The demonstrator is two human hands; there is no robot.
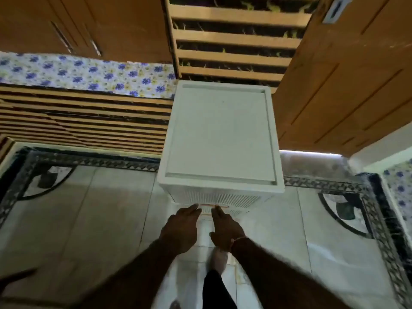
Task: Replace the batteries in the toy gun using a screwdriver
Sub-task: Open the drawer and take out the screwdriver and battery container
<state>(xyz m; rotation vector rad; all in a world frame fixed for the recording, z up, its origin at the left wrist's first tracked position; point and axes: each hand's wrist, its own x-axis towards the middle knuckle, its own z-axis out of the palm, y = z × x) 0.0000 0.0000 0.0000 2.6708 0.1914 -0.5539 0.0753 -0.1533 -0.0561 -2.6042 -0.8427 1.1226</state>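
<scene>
The floor [116, 210] is pale tile with a dark patterned border band and black curved motifs toward both sides. A brown wooden door [347, 81] stands at upper right; brown cabinet doors [89, 25] fill the upper left. Between them runs a slatted wooden frame [236, 41], and a second slatted section [84, 121] lies at mid left. A blue-flowered cloth [84, 74] stretches across above that section.

A white plastic cabinet [220, 134] stands on the floor at centre — square flat top with a raised rim, ribbed front face below. A thin orange-red line shows on that front at its lower edge, just above the fingers.

Both forearms reach forward from the bottom edge. The left hand [180, 230] has straight fingers, tips at the lower front of the cabinet; it grips nothing. The right hand [225, 228] is likewise extended — fingers straight, tips at the same lower front, thumb spread, a thin band at the wrist. One bare foot [219, 256] and a dark trouser leg [214, 288] show beneath the arms.

The toy gun, the batteries and the screwdriver do not appear in the view; their location cannot be told.
</scene>
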